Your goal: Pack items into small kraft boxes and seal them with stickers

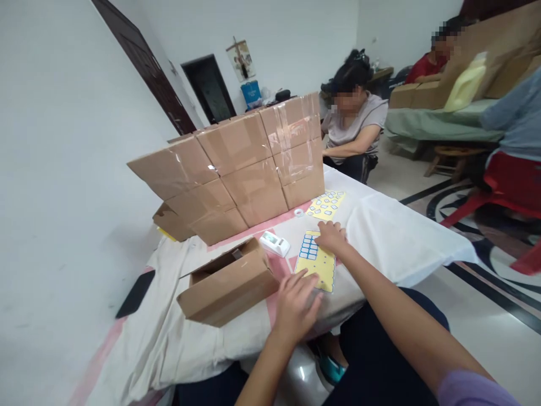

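the left hand (295, 304) lays spread fingers on a yellow card (318, 268); the right hand (332, 238) curls its fingers there, grip unclear. beside the left, an open box (228, 288), contents unreadable.

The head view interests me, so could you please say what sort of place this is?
Probably a household room serving as a makeshift workroom: cardboard boxes stacked on a cloth-covered table, a wall hanging and a wooden stool.

Our left forearm (268, 363) rises from below to a left hand (296, 304) held palm down, its fingers stretched forward and loosely spread, while our right forearm (397, 310) slants in from the lower right to a right hand (332, 237) reaching farther out with fingers bent.
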Tool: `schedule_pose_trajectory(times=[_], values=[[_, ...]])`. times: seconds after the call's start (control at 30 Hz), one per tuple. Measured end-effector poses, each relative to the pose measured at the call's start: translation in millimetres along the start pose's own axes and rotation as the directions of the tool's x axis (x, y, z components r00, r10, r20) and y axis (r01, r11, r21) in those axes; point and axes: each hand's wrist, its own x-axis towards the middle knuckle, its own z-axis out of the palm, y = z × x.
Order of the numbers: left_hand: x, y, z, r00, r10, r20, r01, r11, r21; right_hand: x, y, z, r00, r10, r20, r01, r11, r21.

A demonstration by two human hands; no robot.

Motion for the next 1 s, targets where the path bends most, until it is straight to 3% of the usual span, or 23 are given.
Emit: schedule_pose_trajectory(times=[0.07,0.17,0.2,0.3,0.37,0.43,0.47,0.6,0.73,0.87,1.0], values=[[-3.6,-13.7,-40.4,0.968,-0.054,-0.247,0.088,0.988,0.127,-1.7,-1.9,0.7,1.0,-0.015,-0.007,0.014,0.999,-0.035],[-3.4,-34.0,-106.8,0.82,-0.204,-0.534,0.391,0.882,0.262,-6.7,-12.3,4.0,0.976,-0.207,-0.062,0.208,0.978,0.012],[-1.4,-39.8,-124.8,0.795,-0.238,-0.558,0.451,0.847,0.281,-9.8,-19.3,6.3,0.943,-0.317,-0.1,0.325,0.943,0.067],[5.7,-51.4,-156.1,0.862,-0.264,-0.432,0.407,0.869,0.281,-24.5,-50.0,14.3,0.746,-0.622,-0.237,0.665,0.683,0.301],[8.4,-53.8,-160.3,0.901,-0.28,-0.332,0.353,0.918,0.184,-37.9,-73.0,17.9,0.614,-0.728,-0.305,0.768,0.464,0.441],[10.0,-55.9,-157.6,0.907,-0.298,-0.296,0.329,0.943,0.059,-49.6,-92.2,19.8,0.545,-0.778,-0.314,0.773,0.32,0.548],[11.3,-58.1,-155.3,0.903,-0.303,-0.303,0.322,0.947,0.011,-53.4,-99.3,20.5,0.533,-0.789,-0.307,0.756,0.281,0.591],[19.5,-69.4,-148.7,0.891,-0.315,-0.327,0.313,0.948,-0.061,-59.1,-108.1,21.0,0.516,-0.803,-0.299,0.746,0.25,0.617],[19.8,-69.1,-148.8,0.887,-0.379,-0.263,0.369,0.925,-0.09,-67.5,-102.0,20.9,0.472,-0.81,-0.348,0.788,0.21,0.579],[16.7,-59.2,-153.1,0.86,-0.456,-0.228,0.478,0.877,0.052,-73.0,-100.8,22.6,0.482,-0.802,-0.351,0.793,0.229,0.565],[16.2,-56.0,-156.9,0.894,-0.423,-0.144,0.444,0.879,0.173,-70.3,-102.1,23.9,0.456,-0.805,-0.379,0.814,0.206,0.543]])
